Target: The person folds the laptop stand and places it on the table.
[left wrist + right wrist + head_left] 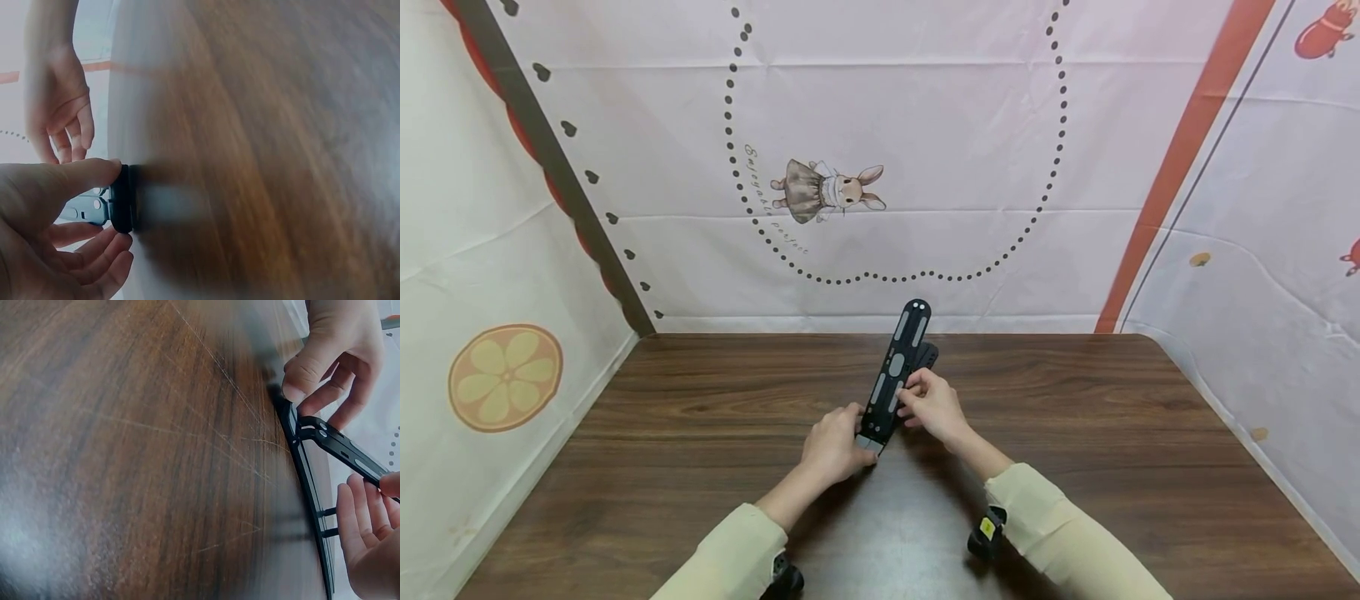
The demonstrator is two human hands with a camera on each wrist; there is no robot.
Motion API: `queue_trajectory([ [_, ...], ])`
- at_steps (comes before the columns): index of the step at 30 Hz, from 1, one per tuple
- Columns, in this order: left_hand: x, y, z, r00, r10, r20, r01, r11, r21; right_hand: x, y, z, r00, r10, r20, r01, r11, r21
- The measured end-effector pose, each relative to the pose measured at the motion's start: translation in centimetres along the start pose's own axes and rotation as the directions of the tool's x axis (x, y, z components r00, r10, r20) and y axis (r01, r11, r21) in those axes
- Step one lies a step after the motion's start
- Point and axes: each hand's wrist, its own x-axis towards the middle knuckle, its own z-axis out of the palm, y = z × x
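A black folding laptop stand [887, 383] with grey pads stands tilted over the middle of the table. Seen from the right wrist, its raised bar [350, 453] spreads from a lower bar [309, 487] in a narrow V. My left hand [833, 446] grips the hinged near end, thumb on one side and fingers on the other. Higher up on the right side, my right hand [934, 408] pinches the raised bar between thumb and fingers. In the left wrist view, the left hand [37, 219] covers part of the hinge.
The brown wooden table [700, 392] reaches back to a printed white cloth [925, 167]. Similar cloth hangs at the left and right sides. Both wrists carry small black cameras, such as the right wrist camera [983, 537].
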Motion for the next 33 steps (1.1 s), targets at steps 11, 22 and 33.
queue_trajectory([
  [11, 0.2, -1.3, -0.7, 1.0, -0.014, 0.0, 0.014, 1.0, -0.027, -0.1, -0.1, 0.5, 1.0, -0.001, -0.002, 0.001, 1.0, -0.014],
  [22, 0.7, -2.5, -1.1, 0.999, 0.033, -0.006, -0.033, 0.999, -0.009, -0.1, -0.1, 0.9, 1.0, -0.006, -0.003, 0.006, 1.0, -0.002],
  [33, 1.7, -3.3, -1.5, 0.997, 0.069, 0.026, -0.069, 0.998, -0.01, -0.3, 0.2, 0.8, 0.999, -0.028, 0.032, 0.026, 0.999, 0.046],
])
